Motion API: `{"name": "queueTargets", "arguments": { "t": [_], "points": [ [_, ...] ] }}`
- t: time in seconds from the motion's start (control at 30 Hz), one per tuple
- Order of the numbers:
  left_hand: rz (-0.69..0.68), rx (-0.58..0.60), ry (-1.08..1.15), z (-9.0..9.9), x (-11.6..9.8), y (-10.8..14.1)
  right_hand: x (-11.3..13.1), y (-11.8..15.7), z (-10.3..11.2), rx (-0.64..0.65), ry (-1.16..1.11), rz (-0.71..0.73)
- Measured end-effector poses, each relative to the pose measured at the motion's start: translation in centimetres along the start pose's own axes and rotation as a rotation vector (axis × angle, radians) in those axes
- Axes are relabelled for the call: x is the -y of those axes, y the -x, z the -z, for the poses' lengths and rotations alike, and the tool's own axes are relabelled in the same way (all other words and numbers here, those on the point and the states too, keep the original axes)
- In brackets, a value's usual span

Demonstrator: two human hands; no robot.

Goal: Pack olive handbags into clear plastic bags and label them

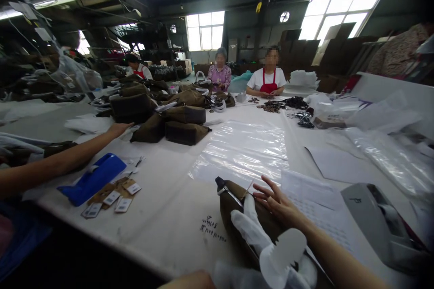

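A dark olive bag (233, 216) with an open zipper lies at the near edge of the table. Its handles (251, 230) are wrapped in white material, and a white piece with a notched edge (288, 250) sits over them. My right hand (278, 201) rests at the bag's right side with its fingers spread, near a thin string. Of my left hand (191, 281), only a strip of skin, hand or wrist, shows at the bottom edge; its fingers are hidden. Clear plastic sheets (244, 146) lie beyond the bag.
Another person's arm (68, 153) reaches in from the left towards piled bags (185, 131). A blue tool (96, 178) and tags (124, 203) lie left, a grey tape dispenser (376, 226) right. Two people sit across the table (162, 198); one more is farther left.
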State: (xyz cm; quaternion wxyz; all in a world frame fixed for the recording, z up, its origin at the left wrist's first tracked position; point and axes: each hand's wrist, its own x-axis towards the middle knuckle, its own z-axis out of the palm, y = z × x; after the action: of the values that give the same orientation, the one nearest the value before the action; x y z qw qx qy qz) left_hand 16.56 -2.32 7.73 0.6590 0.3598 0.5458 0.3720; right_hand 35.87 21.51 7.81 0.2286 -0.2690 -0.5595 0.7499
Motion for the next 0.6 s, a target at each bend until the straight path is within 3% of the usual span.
{"name": "queueTargets", "arguments": {
  "t": [0.1,0.17,0.2,0.23,0.3,0.37,0.43,0.53,0.6],
  "points": [
    [-0.102,-0.137,-0.332,3.0,-5.1,0.0,1.8,1.8,0.4,0.049,0.113,0.028],
    [-0.427,-0.369,-0.676,4.3,-9.4,-1.4,3.9,3.8,0.3,0.108,0.213,0.05],
    [-0.605,-0.374,-0.823,4.8,-11.4,-2.7,5.1,4.9,0.0,0.13,0.276,0.054],
    [-0.717,-0.308,-0.952,5.1,-13.1,-4.2,6.1,6.1,-0.5,0.142,0.343,0.049],
    [-0.806,-0.105,-1.119,5.6,-15.8,-7.4,7.8,8.3,-2.0,0.161,0.475,0.023],
    [-0.772,0.06,-1.197,5.8,-17.3,-9.7,8.7,9.7,-3.9,0.149,0.595,-0.02],
    [-0.754,0.08,-1.232,5.8,-18.0,-10.1,9.3,10.0,-5.6,0.052,0.631,-0.058],
    [-0.811,-0.087,-1.246,5.5,-17.6,-7.3,10.3,8.9,-7.1,-0.231,0.431,-0.046],
    [-0.812,-0.226,-1.223,5.3,-16.2,-5.0,11.0,7.5,-7.4,-0.399,0.229,0.026]
  ]
}}
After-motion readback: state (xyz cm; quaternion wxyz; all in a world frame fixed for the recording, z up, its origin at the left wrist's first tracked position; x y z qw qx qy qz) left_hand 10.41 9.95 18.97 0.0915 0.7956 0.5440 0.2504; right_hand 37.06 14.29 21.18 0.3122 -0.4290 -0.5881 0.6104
